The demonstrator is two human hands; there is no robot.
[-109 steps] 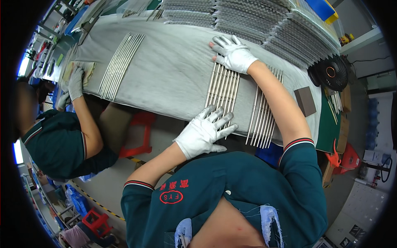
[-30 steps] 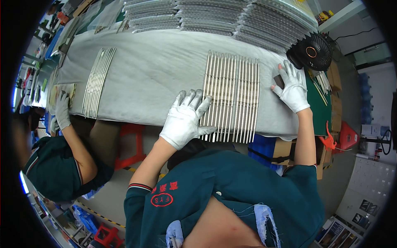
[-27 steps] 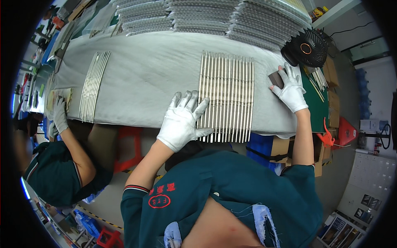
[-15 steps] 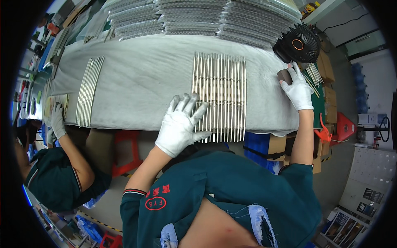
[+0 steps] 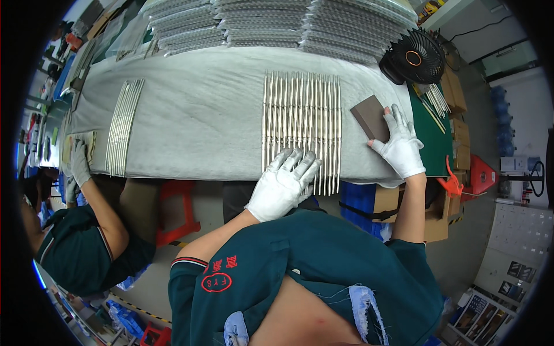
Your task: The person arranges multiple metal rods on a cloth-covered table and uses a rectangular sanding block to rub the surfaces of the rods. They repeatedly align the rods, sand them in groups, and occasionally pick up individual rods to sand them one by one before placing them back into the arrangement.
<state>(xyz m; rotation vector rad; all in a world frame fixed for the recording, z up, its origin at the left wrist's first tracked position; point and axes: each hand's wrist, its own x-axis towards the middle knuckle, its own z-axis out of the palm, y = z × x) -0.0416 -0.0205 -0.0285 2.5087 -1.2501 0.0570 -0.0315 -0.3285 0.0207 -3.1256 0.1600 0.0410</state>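
Note:
A row of slim metal rods (image 5: 302,109) lies side by side on the grey cloth in front of me. Across their near ends rests my left hand (image 5: 283,184), white-gloved, its fingers stretched out flat and slightly spread. To the right of the rods, my right hand (image 5: 401,144), also gloved, grips a brown rectangular block (image 5: 368,117) by its right end, the thumb on the near side and fingers at the far side. A gap of cloth separates the block from the rods.
Stacks of bubble-wrapped packs (image 5: 259,23) line the table's far side. A black fan (image 5: 412,57) stands at the back right, near loose rods (image 5: 438,101) on green matting. Leftward lies another rod row (image 5: 124,127), by a co-worker's gloved hand (image 5: 79,161).
My right hand has brought the block left and nearer, from beside the fan toward the rods. My left hand has slid right, farther onto the rods' near ends.

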